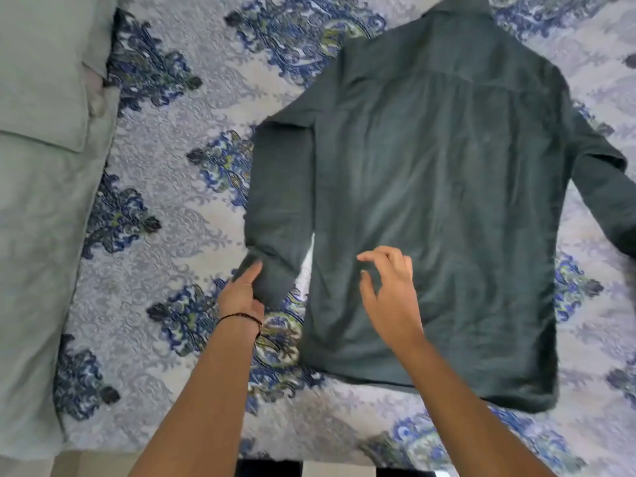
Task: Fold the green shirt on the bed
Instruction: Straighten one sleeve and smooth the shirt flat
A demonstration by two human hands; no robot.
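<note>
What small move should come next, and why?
Probably fold the sleeve cuff inward onto the green shirt: the left hand grips it, the shirt lies flat, and the right hand hovers over its body, holding nothing.

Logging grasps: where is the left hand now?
Head view, lower centre: the left hand holds the sleeve cuff of the green shirt, left of the right hand.

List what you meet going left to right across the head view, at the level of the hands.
In order: pale green bedding → patterned bedspread → left hand, gripping the sleeve cuff of the green shirt → right hand, over the shirt's body.
</note>
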